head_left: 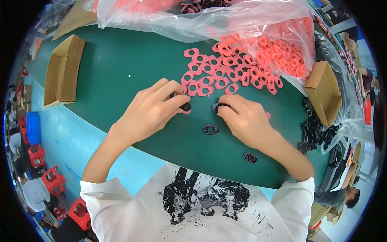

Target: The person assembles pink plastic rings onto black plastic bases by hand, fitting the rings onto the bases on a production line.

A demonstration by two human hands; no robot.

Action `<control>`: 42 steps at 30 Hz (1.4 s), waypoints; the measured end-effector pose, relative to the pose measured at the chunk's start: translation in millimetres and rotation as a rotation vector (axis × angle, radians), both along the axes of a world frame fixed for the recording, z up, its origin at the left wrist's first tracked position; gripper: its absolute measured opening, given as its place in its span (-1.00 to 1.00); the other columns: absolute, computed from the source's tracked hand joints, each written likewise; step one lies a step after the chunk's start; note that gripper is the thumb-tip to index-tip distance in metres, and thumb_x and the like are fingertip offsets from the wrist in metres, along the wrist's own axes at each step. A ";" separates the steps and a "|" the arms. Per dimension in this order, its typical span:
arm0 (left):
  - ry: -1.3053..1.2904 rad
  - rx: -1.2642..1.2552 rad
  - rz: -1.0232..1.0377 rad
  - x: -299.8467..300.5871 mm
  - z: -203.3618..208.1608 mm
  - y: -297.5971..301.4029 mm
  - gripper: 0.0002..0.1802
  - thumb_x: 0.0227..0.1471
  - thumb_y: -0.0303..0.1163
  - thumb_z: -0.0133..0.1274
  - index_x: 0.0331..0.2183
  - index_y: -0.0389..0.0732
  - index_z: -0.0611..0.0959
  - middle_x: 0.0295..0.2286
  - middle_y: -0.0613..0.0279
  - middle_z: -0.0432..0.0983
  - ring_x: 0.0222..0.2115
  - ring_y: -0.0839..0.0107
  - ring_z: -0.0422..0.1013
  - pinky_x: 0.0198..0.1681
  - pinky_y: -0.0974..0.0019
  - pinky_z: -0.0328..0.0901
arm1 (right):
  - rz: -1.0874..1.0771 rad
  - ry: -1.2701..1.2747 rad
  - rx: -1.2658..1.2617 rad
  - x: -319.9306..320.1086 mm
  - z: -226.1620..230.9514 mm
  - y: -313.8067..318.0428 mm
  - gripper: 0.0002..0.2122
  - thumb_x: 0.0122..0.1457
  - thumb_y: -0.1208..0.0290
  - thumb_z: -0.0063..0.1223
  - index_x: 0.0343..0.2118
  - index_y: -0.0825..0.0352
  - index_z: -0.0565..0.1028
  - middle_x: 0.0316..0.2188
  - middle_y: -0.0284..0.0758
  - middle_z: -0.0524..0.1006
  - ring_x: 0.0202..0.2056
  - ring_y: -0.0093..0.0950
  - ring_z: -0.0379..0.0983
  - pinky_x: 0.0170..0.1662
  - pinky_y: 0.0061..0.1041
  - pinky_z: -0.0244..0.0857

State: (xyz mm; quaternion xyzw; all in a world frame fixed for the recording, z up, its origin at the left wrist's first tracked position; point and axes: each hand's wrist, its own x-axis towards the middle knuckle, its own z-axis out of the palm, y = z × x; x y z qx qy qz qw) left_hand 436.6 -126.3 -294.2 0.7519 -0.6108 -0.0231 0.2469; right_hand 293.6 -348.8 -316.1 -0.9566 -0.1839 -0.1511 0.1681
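My left hand (155, 107) is closed over a small black ring-shaped part (185, 106), with the edge of a pink piece (187, 112) showing beneath it. In my right hand (246, 117), thumb and fingers pinch another black ring-shaped part (216, 107) just above the green tabletop. Between the hands and nearer to me lies a black oval part with a hole (210, 129). A black part with a pinkish rim (250, 157) rests below my right forearm. Loose pink rings with oval holes (205, 80) spread out just beyond both hands.
A clear plastic bag (282, 52) spills pink rings at the far right. Open cardboard boxes stand at the left (60, 76) and right (324, 92). Black parts (312, 133) are heaped near the right edge. Red stools (53, 179) and seated people are beyond the table's left side.
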 end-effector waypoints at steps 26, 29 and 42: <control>-0.034 0.181 -0.141 -9.9 7.3 5.5 -0.65 -0.27 -0.59 0.27 -0.33 -0.34 0.55 -0.34 0.12 0.42 -0.43 0.17 0.45 -0.46 0.18 0.36 | -0.989 -0.100 0.022 -142.6 12.7 -135.3 -0.80 0.04 0.58 0.23 -0.24 0.35 0.53 -0.28 -0.27 0.54 -0.45 -0.45 0.43 -0.35 -0.53 0.35; 0.049 0.205 -0.018 -15.5 8.9 16.7 -0.67 -0.21 -0.59 0.26 -0.30 -0.34 0.55 -0.33 0.10 0.42 -0.42 0.15 0.46 -0.46 0.16 0.36 | -0.938 -0.091 -0.147 -135.6 2.1 -153.3 -0.79 0.04 0.55 0.24 -0.22 0.34 0.54 -0.29 -0.28 0.53 -0.39 -0.38 0.46 -0.30 -0.49 0.37; 0.195 0.212 0.075 -16.8 7.1 18.5 -0.73 -0.13 -0.60 0.22 -0.30 -0.35 0.54 -0.33 0.09 0.41 -0.46 0.08 0.43 -0.41 0.14 0.34 | -0.519 0.229 0.921 -73.7 23.7 -61.4 -0.76 0.03 0.79 0.03 -0.23 0.43 0.56 -0.27 -0.16 0.57 -0.38 -0.53 0.52 -0.31 -0.59 0.46</control>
